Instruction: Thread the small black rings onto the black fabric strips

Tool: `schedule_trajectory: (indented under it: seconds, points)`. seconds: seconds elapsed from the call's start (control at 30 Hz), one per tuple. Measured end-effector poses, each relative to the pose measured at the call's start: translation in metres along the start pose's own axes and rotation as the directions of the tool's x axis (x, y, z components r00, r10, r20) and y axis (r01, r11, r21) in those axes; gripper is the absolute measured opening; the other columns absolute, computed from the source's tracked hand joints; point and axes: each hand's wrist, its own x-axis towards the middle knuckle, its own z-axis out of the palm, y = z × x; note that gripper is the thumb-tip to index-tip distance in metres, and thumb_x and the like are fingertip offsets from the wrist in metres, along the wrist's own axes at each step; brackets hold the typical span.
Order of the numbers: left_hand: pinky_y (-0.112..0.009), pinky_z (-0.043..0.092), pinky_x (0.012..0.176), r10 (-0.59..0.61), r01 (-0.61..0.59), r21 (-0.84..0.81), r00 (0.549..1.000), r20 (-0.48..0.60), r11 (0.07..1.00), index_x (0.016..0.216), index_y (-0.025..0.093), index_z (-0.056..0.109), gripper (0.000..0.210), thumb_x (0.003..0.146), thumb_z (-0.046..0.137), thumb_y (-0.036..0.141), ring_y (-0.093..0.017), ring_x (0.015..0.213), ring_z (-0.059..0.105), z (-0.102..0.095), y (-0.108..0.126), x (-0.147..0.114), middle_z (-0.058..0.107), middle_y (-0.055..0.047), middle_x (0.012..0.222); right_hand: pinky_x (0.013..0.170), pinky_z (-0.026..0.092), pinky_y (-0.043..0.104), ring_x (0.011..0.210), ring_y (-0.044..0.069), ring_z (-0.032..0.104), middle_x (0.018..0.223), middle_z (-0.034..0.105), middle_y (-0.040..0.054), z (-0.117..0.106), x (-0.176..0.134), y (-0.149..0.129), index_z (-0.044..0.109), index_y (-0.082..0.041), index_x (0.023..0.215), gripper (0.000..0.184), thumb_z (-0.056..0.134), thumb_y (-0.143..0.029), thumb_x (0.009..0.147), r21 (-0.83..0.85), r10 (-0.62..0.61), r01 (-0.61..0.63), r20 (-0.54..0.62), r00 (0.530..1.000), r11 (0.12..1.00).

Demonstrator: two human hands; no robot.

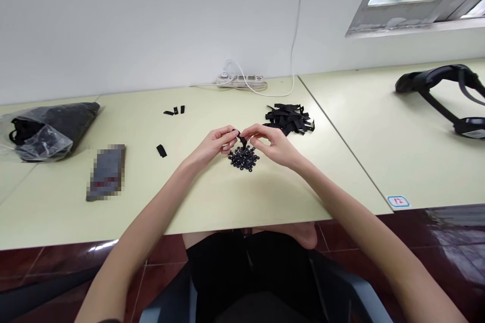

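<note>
My left hand (221, 142) and my right hand (271, 144) meet above the middle of the table, both with fingers pinched. Between them is a black fabric strip (243, 142), gripped at its upper part by both hands. Just below lies a heap of small black ring-shaped pieces (243, 159), some with light centres. Behind my right hand is a pile of black strips (290, 118), partly covered by that hand. Left of my left hand rests a single black piece (161, 151), and farther back sit several small black pieces (176, 110).
A clear plastic bag with black contents (53, 131) and a blurred-out grey item (107, 171) lie at the left. Against the wall stands a power strip (242, 81) with a white cable. A black headset-like frame (447, 96) rests at the right, beyond the table seam.
</note>
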Motion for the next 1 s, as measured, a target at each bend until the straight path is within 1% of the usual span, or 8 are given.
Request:
schedule_trajectory:
  seconds: [0.17,0.33,0.5,0.7,0.77,0.83,0.93,1.0]
  points:
    - [-0.029,0.026,0.060,0.000,0.000,-0.016,1.000,-0.002,1.000,0.078,0.021,0.059,0.056,0.092,0.087,0.067,-0.010,0.061,0.033,-0.002,-0.003,0.002,0.046,0.003,0.072,0.097,0.067,0.045,0.100,0.023,0.080,0.113,0.086,0.0054,0.000,0.000,0.002,0.088,-0.028,0.115,0.018,0.082,-0.036,0.100,0.049,0.005,-0.002,-0.056,0.998,0.999]
    - [-0.030,0.027,0.060,-0.017,0.017,0.032,1.000,0.002,0.999,0.093,0.022,0.075,0.049,0.094,0.083,0.070,-0.012,0.062,0.034,-0.008,-0.009,0.004,0.048,0.002,0.074,0.095,0.067,0.043,0.098,0.023,0.078,0.105,0.084,0.0051,-0.013,0.007,0.022,0.089,-0.027,0.102,0.013,0.086,-0.039,0.097,-0.007,0.004,-0.006,-0.230,0.973,1.000]
    - [-0.031,0.029,0.060,-0.016,0.023,0.088,0.997,-0.081,0.996,0.094,0.022,0.076,0.046,0.094,0.080,0.068,-0.013,0.063,0.037,-0.016,-0.020,0.011,0.051,0.000,0.076,0.104,0.064,0.045,0.101,0.024,0.077,0.110,0.081,0.0061,-0.051,0.013,0.061,0.085,-0.026,0.098,0.015,0.084,-0.040,0.092,-0.128,0.042,-0.132,-0.545,0.837,0.983]
    - [-0.032,0.046,0.075,0.114,0.022,0.439,0.953,-0.281,0.898,0.101,0.021,0.076,0.039,0.100,0.066,0.059,-0.020,0.082,0.061,-0.024,-0.023,-0.006,0.071,-0.006,0.091,0.104,0.060,0.047,0.103,0.026,0.072,0.107,0.080,0.0071,-0.081,0.006,0.086,0.081,-0.024,0.109,0.020,0.075,-0.030,0.091,-0.143,0.117,-0.305,-0.710,0.694,0.941]
    - [-0.036,0.053,0.088,0.147,0.060,0.541,0.932,-0.332,0.839,0.109,0.021,0.076,0.037,0.101,0.063,0.055,-0.025,0.100,0.070,-0.039,-0.022,-0.029,0.079,-0.009,0.112,0.112,0.055,0.051,0.116,0.029,0.068,0.117,0.079,0.0094,-0.081,0.003,0.089,0.081,-0.024,0.122,0.032,0.075,-0.028,0.090,-0.188,0.100,-0.353,-0.746,0.659,0.917]
    - [-0.042,0.056,0.101,0.245,0.122,0.690,0.879,-0.409,0.714,0.116,0.022,0.077,0.035,0.099,0.062,0.049,-0.031,0.119,0.070,-0.066,-0.021,-0.058,0.079,-0.013,0.130,0.116,0.052,0.052,0.122,0.031,0.066,0.122,0.079,0.0110,-0.077,0.003,0.088,0.080,-0.025,0.125,0.033,0.072,-0.028,0.093,-0.198,0.081,-0.344,-0.754,0.652,0.918]
    - [-0.054,0.051,0.118,0.337,0.347,0.800,0.772,-0.540,0.489,0.121,0.023,0.079,0.038,0.096,0.060,0.043,-0.039,0.141,0.063,-0.114,-0.019,-0.100,0.074,-0.016,0.147,0.114,0.053,0.051,0.122,0.031,0.066,0.121,0.079,0.0109,-0.064,0.007,0.081,0.080,-0.026,0.118,0.025,0.064,-0.028,0.099,-0.200,0.044,-0.271,-0.725,0.688,0.941]
    - [-0.057,0.049,0.123,0.246,0.444,0.782,0.778,-0.579,0.436,0.123,0.023,0.080,0.042,0.092,0.065,0.046,-0.040,0.139,0.066,-0.139,-0.018,-0.120,0.070,-0.017,0.156,0.112,0.054,0.049,0.119,0.031,0.067,0.117,0.080,0.0108,-0.051,0.010,0.073,0.080,-0.026,0.113,0.021,0.063,-0.027,0.100,-0.220,0.002,-0.205,-0.678,0.735,0.954]
